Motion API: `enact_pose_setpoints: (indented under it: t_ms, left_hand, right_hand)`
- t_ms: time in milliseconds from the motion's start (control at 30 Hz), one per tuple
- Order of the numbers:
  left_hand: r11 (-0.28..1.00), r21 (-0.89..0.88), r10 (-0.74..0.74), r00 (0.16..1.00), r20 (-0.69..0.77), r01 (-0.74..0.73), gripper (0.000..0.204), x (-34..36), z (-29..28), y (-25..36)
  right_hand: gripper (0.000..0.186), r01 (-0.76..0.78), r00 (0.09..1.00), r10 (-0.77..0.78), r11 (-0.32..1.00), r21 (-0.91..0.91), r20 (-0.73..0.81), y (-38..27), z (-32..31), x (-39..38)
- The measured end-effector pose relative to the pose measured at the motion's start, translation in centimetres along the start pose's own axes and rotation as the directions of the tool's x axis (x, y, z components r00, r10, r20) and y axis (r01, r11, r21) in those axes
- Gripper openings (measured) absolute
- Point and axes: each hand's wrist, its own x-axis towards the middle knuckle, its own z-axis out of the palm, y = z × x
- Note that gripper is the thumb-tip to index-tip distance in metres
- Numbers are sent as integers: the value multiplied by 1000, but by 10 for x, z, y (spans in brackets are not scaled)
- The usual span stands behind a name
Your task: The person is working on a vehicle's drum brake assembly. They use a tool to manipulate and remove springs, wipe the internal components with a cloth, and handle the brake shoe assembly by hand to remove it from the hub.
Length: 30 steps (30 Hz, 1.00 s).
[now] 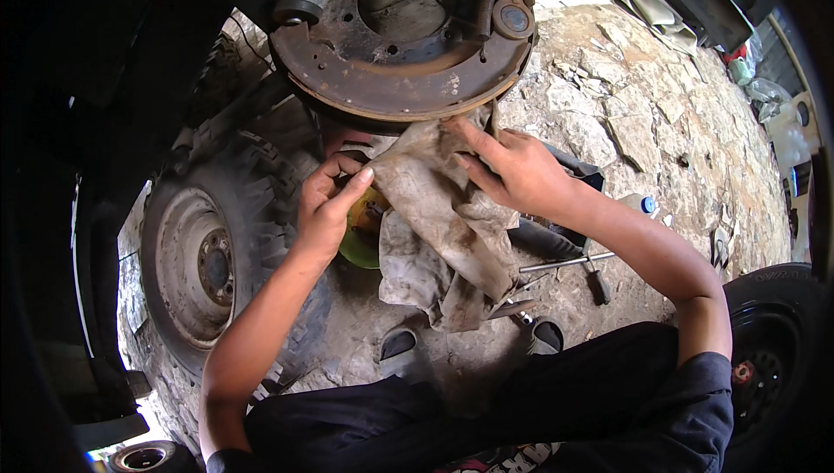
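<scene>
A dirty grey-brown rag (447, 221) hangs between my two hands, its lower folds dangling above the ground. My left hand (330, 204) pinches its upper left corner between thumb and fingers. At the upper right, my right hand (512, 165) grips the cloth, fingertips close under the rim of a rusty drum brake assembly (400, 82). That assembly has curved brake shoes, a coil spring (489, 6) and a central hole. Behind the rag, partly hidden, is a yellow-green bowl-like container (360, 243).
A large wheel with a knobby tyre (204, 256) stands at the left, another tyre (777, 343) at the right. Tools, including a screwdriver (599, 284) and a metal bar (565, 263), lie on the ground near a blue-capped bottle (641, 204). Cracked stone paving (643, 108) stretches beyond.
</scene>
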Motion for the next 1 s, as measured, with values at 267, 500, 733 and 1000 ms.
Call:
enact_pose_setpoints:
  t_ms: [267, 500, 733, 1000]
  left_hand:
    - [991, -126, 20, 985, -173, -42, 7, -10, -29, -3]
    - [965, -223, 78, 961, -264, -140, 10, 1, -50, 6]
    - [952, -242, 89, 925, -370, -188, 11, 23, -56, 23]
    - [964, -195, 69, 881, -468, -179, 18, 49, -53, 44]
  right_hand:
    - [65, 74, 996, -75, 997, 39, 37, -35, 30, 25]
    - [67, 79, 997, -79, 997, 12, 22, -62, 45, 56]
    - [70, 38, 997, -40, 999, 20, 60, -86, 51, 93]
    - [71, -109, 993, 103, 989, 105, 59, -113, 58, 127]
